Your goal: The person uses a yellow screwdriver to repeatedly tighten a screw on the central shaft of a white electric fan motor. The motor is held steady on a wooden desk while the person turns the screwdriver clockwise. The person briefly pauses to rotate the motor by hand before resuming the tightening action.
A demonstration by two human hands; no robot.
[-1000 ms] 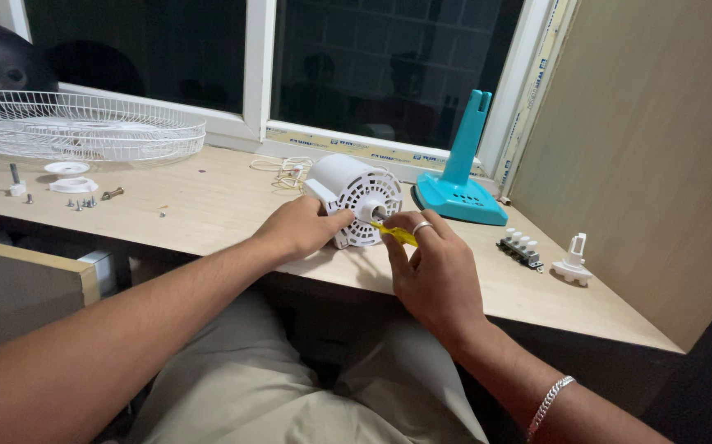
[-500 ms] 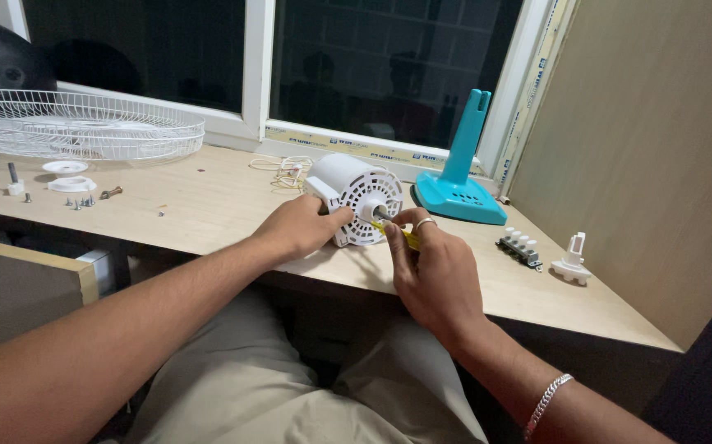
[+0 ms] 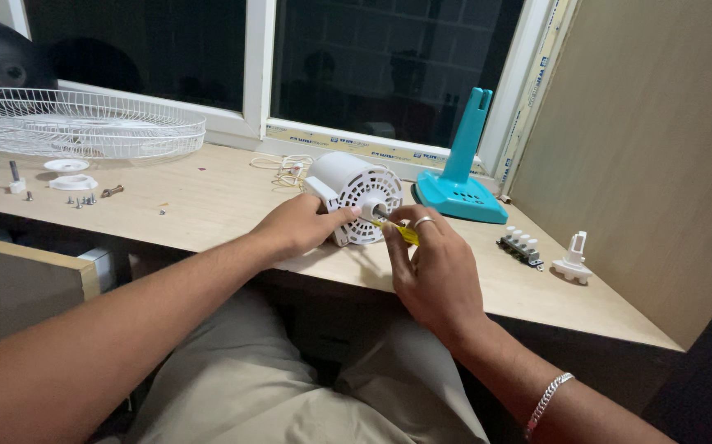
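- A pale wooden desk runs under a dark window, with a wood panel wall at the right.
- Far left: one white wire fan guard lies flat; in front of it two white round caps and a scatter of small screws, too small to count surely.
- The left hand has its grip clenched around the side of one white fan motor housing, which lies on its side near the desk's front edge.
- A coil of pale cord lies just behind the housing.
- The right hand is grasping one yellow-handled screwdriver, its tip at the vented face beside the shaft.
- Risk, as I judge it: the tip could slip off and scrape the plastic or jab the left fingers, since they sit close to the face; the round housing could also roll if the hold loosens.
- Right: one teal fan stand base, one white button switch block, one small white plastic fitting.
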